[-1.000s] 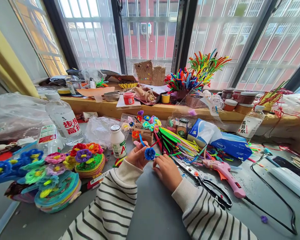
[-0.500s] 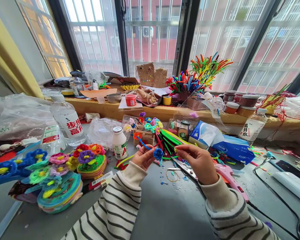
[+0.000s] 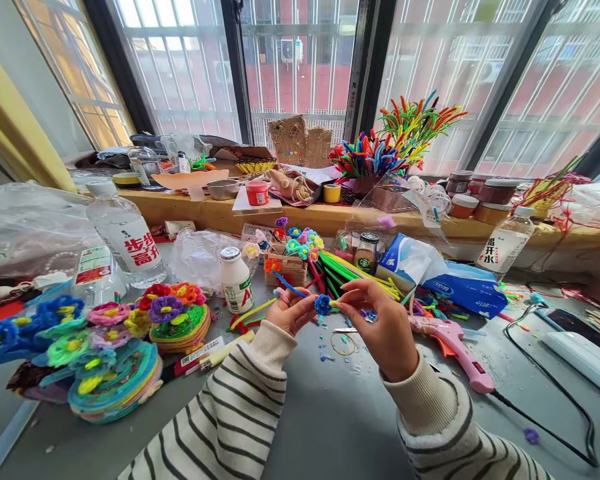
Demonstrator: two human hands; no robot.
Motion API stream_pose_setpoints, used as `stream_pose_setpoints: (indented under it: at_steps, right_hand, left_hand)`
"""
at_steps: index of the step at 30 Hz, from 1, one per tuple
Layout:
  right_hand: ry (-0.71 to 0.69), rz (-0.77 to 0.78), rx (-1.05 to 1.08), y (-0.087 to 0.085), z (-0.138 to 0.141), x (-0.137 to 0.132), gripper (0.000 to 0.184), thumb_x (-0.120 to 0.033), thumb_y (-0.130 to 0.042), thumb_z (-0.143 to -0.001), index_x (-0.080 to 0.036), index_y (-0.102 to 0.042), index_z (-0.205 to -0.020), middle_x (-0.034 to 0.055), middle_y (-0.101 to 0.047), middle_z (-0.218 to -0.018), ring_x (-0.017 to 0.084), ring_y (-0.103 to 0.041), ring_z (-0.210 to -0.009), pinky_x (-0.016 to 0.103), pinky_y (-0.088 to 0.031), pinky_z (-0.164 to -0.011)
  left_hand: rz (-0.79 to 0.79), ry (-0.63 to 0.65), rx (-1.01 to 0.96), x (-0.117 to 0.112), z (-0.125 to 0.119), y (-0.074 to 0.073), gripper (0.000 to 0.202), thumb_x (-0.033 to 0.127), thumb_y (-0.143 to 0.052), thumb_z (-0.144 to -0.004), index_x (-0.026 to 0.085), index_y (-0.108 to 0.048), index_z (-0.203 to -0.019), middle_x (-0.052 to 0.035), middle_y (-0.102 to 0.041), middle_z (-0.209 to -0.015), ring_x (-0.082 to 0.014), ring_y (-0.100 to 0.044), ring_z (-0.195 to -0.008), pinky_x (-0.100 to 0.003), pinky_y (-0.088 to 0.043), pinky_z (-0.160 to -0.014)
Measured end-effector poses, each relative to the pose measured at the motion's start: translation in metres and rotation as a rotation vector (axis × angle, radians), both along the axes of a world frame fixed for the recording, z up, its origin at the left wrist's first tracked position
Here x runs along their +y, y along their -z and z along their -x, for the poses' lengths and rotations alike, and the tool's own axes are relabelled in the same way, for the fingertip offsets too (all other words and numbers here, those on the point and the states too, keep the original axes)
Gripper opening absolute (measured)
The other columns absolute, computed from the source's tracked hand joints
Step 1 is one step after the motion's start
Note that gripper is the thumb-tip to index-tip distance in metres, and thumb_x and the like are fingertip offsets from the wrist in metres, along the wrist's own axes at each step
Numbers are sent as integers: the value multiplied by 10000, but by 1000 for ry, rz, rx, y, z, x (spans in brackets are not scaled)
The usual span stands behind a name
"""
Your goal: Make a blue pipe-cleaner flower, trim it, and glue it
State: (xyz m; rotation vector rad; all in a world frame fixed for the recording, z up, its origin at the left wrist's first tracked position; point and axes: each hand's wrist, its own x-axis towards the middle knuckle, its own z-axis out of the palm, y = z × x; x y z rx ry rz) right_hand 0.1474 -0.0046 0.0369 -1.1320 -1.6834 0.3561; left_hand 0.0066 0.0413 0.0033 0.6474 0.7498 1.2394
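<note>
My left hand [image 3: 291,313] is closed on a small blue pipe-cleaner flower [image 3: 323,305], whose blue stem [image 3: 287,285] sticks out to the upper left. Between the thumb and fingertips of my right hand [image 3: 383,328] is a small yellow piece [image 3: 334,304], held against the right side of the blue flower. Behind the hands stands a wooden basket [image 3: 286,270] of small colored flowers, with a bundle of green pipe cleaners [image 3: 344,267] beside it. Scissors [image 3: 346,330] lie mostly hidden behind my right hand. A rubber band [image 3: 343,344] and blue scraps lie below.
A pink glue gun [image 3: 457,343] with a black cord lies at right. Finished flower pieces on a round coiled base [image 3: 115,387] stand at left, near a white bottle [image 3: 235,280] and a large water bottle [image 3: 127,233]. A blue tissue pack [image 3: 467,290] lies behind the glue gun.
My right hand has moved left and brought the yellow piece up against the blue flower. The flower has shifted slightly right, and the glue gun shows more fully.
</note>
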Motion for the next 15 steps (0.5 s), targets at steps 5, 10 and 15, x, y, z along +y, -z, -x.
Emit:
stream_pose_setpoints:
  at_steps: [5, 10, 15]
  right_hand:
    - [16, -32, -55, 2, 2, -1, 157, -155, -485, -697, -186, -456, -848, 0, -579, -700, 112, -553, -636, 230, -437, -636]
    - [20, -48, -93, 4, 4, -2, 159, -153, -476, -701, -189, -456, -854, 1, -573, -701, 113, -545, -642, 236, -427, -650]
    - [24, -50, -113, 5, 5, -2, 147, -158, -464, -705, -188, -460, -848, 4, -567, -696, 117, -539, -631, 238, -430, -627]
  left_hand:
    - [-56, 19, 37, 1, 0, 4, 151, 48, -588, -560, 127, -493, -646, -4, -602, -560, -120, -587, -537, -186, -498, -477]
    - [-33, 36, 15, 0, 0, 4, 161, 32, -593, -551, 127, -501, -643, 8, -586, -575, -110, -585, -550, -174, -496, -511]
    - [2, 47, 0, -1, -1, 2, 162, 12, -583, -556, 130, -507, -637, 17, -582, -565, -105, -584, -540, -163, -488, -498]
